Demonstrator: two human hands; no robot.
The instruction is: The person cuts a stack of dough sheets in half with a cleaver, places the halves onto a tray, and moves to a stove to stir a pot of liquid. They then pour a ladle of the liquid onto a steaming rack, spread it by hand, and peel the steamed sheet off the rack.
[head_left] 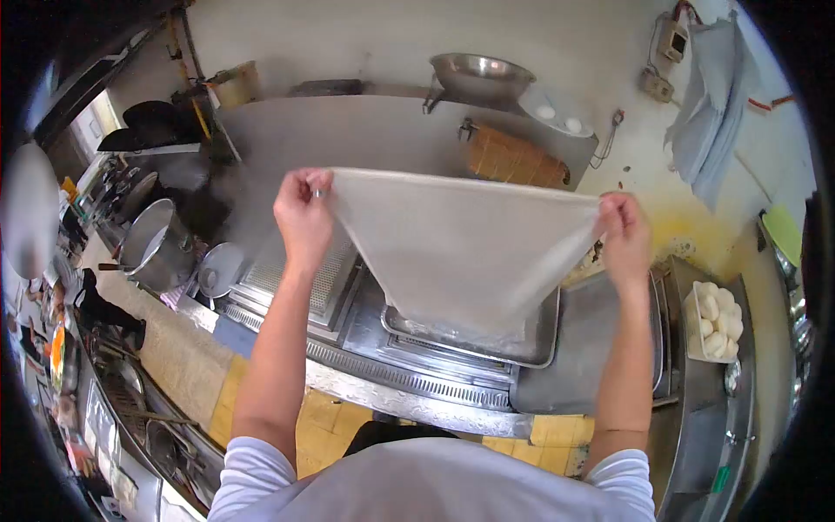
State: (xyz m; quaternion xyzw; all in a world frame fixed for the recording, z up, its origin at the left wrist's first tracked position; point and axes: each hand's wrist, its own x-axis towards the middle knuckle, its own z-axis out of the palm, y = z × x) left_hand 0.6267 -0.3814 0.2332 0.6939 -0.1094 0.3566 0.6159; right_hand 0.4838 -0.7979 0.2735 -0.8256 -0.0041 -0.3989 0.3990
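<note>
A pale, thin cloth (461,244) hangs stretched between my two hands, its lower part reaching down into a metal tray (550,335) on the steel counter. My left hand (304,209) pinches the cloth's upper left corner, fingers closed. At the upper right corner, my right hand (624,230) grips the cloth, also with closed fingers. The cloth hides most of the tray's inside, where some whitish, wet-looking material (417,326) shows at the near left.
A perforated steel panel (291,283) lies left of the tray. Farther left are a large pot (158,248) and a strainer (222,270). At the right, a white container (693,326) holds several pale round pieces. A metal bowl (483,78) sits on the back ledge.
</note>
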